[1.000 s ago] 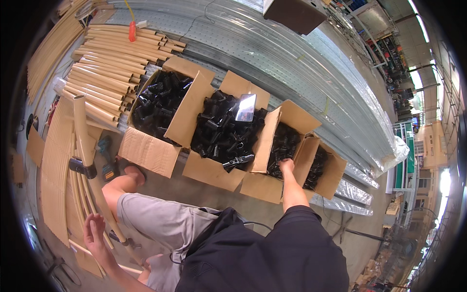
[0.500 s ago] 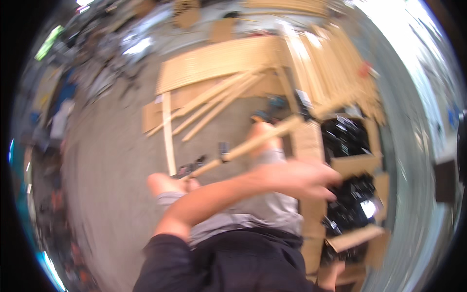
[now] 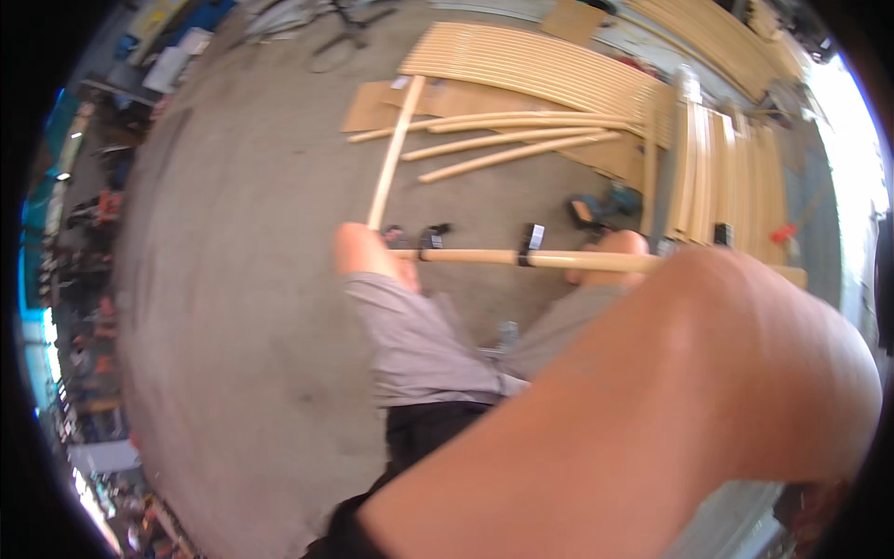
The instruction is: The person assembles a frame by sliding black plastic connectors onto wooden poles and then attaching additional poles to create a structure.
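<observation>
Left arm (image 3: 577, 429) fills the lower right, close to the lens and a bit blurred — comes in from a black sleeve at the lower edge, sharp bend near the pole, then curves down toward the right rim. Left hand can't be made out past that bend, so can't tell how far the fingers are spread or whether they have hold of anything. Right hand is out of view, so no read on its fingers either.

Nearest thing to the bend is the beige pole (image 3: 475, 256), running roughly level across the person's legs in grey shorts (image 3: 424, 345). Arm covers part of it; a short end shows again on the right side. Left end sits beside the left leg, right part passes in front of the right leg; whether it touches either, can't tell. Black clamp (image 3: 529, 244) sits around the pole near the middle and sticks up from it, another is closer to the left end.

Beyond the legs: teal power tool (image 3: 616, 200) on the floor (image 3: 233, 279), a few loose beige tubes (image 3: 512, 144) fanned out to its upper left, then a flat row of ribbed beige lengths (image 3: 535, 63) with cardboard (image 3: 368, 107) partly under it. More tubes stacked at right — red item (image 3: 784, 233) just beside them
</observation>
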Motion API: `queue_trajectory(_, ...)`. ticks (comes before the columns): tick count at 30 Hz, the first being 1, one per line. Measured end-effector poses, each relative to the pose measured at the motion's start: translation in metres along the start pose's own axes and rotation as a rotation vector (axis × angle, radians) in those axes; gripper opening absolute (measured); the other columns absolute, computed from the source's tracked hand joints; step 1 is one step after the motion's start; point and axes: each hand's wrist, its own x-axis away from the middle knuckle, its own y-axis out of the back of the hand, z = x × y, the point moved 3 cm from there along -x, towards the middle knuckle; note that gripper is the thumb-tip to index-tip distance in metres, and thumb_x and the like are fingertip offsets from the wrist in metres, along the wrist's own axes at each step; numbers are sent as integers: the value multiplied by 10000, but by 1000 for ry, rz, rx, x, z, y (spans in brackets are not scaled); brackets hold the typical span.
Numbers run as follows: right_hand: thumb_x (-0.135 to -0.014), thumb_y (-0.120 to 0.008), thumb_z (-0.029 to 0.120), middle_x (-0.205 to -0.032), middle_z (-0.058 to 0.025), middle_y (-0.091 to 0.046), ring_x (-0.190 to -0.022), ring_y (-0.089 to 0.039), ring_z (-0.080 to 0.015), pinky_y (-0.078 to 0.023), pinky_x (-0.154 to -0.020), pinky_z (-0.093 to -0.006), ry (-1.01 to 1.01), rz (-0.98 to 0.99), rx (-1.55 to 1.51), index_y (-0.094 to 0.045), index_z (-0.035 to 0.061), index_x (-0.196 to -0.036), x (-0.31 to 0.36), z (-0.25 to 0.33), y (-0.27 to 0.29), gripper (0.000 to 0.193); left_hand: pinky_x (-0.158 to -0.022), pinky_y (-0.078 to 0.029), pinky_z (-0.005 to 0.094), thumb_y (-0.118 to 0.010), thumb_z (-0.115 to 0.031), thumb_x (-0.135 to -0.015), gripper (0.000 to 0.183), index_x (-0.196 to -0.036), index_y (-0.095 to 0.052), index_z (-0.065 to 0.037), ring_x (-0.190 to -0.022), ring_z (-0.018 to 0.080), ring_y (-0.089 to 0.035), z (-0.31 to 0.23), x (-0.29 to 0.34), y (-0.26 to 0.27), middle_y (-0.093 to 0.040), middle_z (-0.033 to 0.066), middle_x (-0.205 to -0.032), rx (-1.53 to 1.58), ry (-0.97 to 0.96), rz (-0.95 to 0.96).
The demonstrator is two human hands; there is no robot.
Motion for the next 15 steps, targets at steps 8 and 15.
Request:
queue_trajectory(8, -748, -787, 69, -830, -96, -702, -673, -631, -134, -488, -615, -266, 232, -158, 9, -692, 8, -1036, -38, 54, -9, 310, -968, -483, 341, -507, -287, -1018, 420, -1324, -553, -3, -1139, 209, -601, 52, 63, -71, -633, 107, -1237, 642, 218, -507)
queue_trajectory(15, -790, -787, 105, -885, -124, -632, -737, -634, -224, -496, -622, -335, 148, -120, -236, -649, -44, -1106, -81, 80, -65, 376, -991, -473, 315, -474, -268, -1066, 411, -1358, -519, 17, -1141, 170, -600, 61, 70, -166, -627, 85, -1249, 1519, 130, -1301)
